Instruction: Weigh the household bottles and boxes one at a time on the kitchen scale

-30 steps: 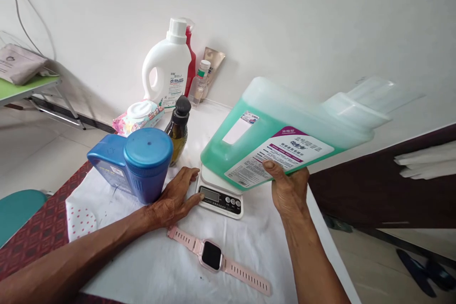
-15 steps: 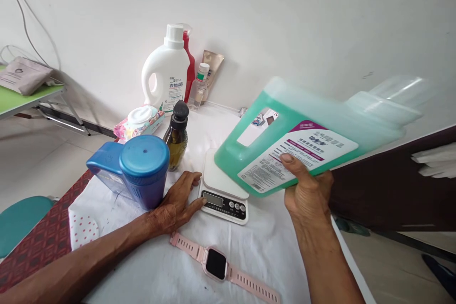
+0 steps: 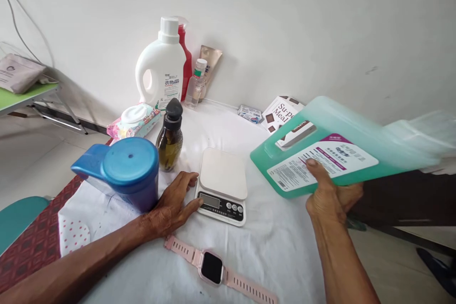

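A large translucent bottle of green liquid [image 3: 356, 128] is tilted far over to the right, its cap end blurred at the right edge. My right hand [image 3: 331, 194] grips its lower side, the thumb lying across the label. My left hand [image 3: 174, 202] rests on the cloth with its fingers apart; thumb and fingertips reach the left edge of a white digital scale [image 3: 223, 173]. Nothing stands on the scale's plate, and its display looks blank. Close behind my left hand is a blue-lidded jug [image 3: 131, 166]. A pink-strapped smartwatch [image 3: 212, 266] lies in front of the scale.
At the back are a white detergent bottle [image 3: 164, 66], a red bottle [image 3: 185, 66], a small clear bottle [image 3: 195, 85] and a tube [image 3: 212, 64]. Nearer stand a dark pump bottle [image 3: 170, 145] and wipes [image 3: 137, 118]. A small box [image 3: 249, 114] and a Su-po Meal box [image 3: 280, 114] lie behind.
My right hand has moved the green bottle rightward, away from above the scale, and tipped it flatter. The scale's plate now shows fully. My left hand stays beside the scale; the view has shifted slightly.
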`<action>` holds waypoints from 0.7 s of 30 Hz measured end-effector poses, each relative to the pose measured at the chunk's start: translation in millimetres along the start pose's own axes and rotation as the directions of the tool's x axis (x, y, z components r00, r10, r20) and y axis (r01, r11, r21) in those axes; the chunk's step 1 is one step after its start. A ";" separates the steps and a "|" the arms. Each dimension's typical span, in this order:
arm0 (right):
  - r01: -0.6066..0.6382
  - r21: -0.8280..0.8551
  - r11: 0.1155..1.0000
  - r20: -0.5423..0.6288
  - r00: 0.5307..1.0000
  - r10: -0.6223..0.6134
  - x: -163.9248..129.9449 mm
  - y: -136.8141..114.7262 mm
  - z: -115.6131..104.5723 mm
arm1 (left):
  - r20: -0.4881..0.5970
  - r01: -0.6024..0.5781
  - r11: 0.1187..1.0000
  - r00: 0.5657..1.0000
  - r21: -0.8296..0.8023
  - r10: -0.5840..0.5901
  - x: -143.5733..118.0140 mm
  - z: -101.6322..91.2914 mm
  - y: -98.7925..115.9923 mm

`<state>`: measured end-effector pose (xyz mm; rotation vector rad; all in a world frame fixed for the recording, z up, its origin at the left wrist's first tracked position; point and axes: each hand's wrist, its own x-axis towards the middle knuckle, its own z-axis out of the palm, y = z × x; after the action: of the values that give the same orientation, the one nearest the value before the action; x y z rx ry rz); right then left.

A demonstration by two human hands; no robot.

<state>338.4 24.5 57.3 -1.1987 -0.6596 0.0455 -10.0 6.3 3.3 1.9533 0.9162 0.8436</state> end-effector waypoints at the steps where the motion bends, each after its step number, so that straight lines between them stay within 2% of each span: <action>1: 0.020 -0.001 1.000 0.021 1.000 -0.020 2.9 4.1 2.1 | 0.005 0.009 1.000 1.000 0.004 -0.009 0.2 -0.6 1.4; 4: 0.043 -0.015 0.999 0.050 0.998 -0.042 14.4 14.9 12.6 | 0.009 0.024 1.000 1.000 0.010 -0.024 0.7 -2.2 5.1; 9: 0.006 -0.014 1.000 0.145 0.989 -0.004 36.2 27.4 38.3 | 0.029 0.037 0.999 0.999 0.010 -0.038 0.7 -3.0 6.7; 16: 0.009 0.099 0.995 0.276 0.960 -0.037 58.2 46.5 78.9 | 0.029 0.036 0.999 0.999 0.004 -0.036 2.4 -2.6 6.2; 21: -0.045 0.088 0.995 0.280 0.960 0.019 72.3 62.2 106.5 | 0.005 0.038 0.999 0.999 -0.008 -0.038 4.6 -2.2 9.1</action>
<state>363.5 165.2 57.0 -1.1216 -0.8749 0.2745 -6.7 7.2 13.2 1.9238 0.9431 0.8191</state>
